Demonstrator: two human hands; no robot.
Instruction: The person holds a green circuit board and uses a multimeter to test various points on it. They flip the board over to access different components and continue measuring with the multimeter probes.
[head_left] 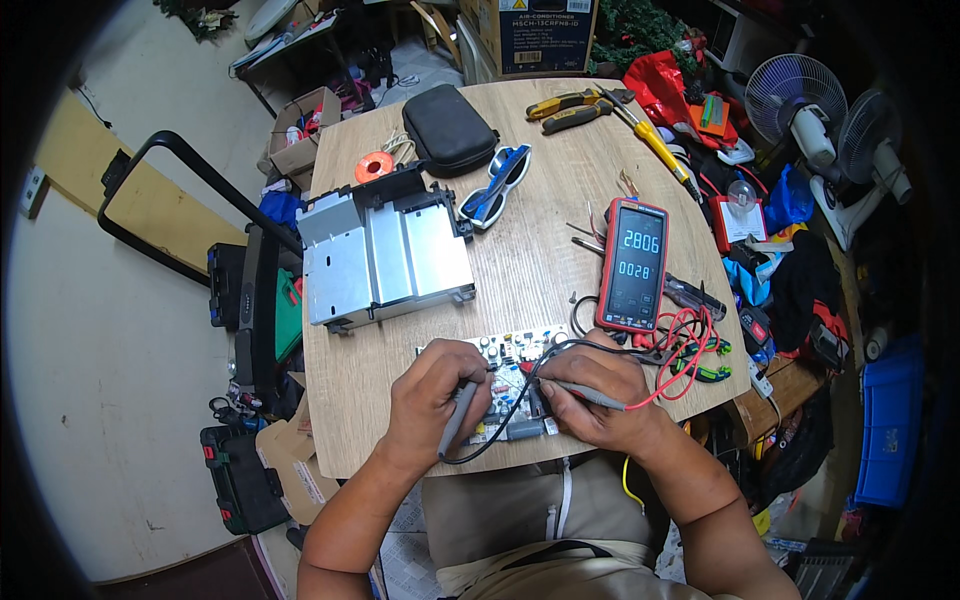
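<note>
A white circuit board (508,392) crowded with components lies at the table's near edge, partly covered by my hands. My left hand (428,392) is closed on a grey test probe (457,420) with a black lead, its tip side over the board's left half. Pinched in my right hand (605,392) is another grey test probe (592,395) with a red lead; its red end points at the board's middle. Whether either tip touches the board is too small to tell. A red multimeter (633,268) with a lit screen stands just beyond my right hand, and the black lead crosses over the board.
A metal-and-black housing (385,258) occupies the table's left, near a black zip case (448,128), solder spool (374,167) and sunglasses (497,188). Pliers (575,108) and a yellow soldering iron (655,145) lie far right. Tangled leads (690,345) and a screwdriver (695,297) flank the multimeter.
</note>
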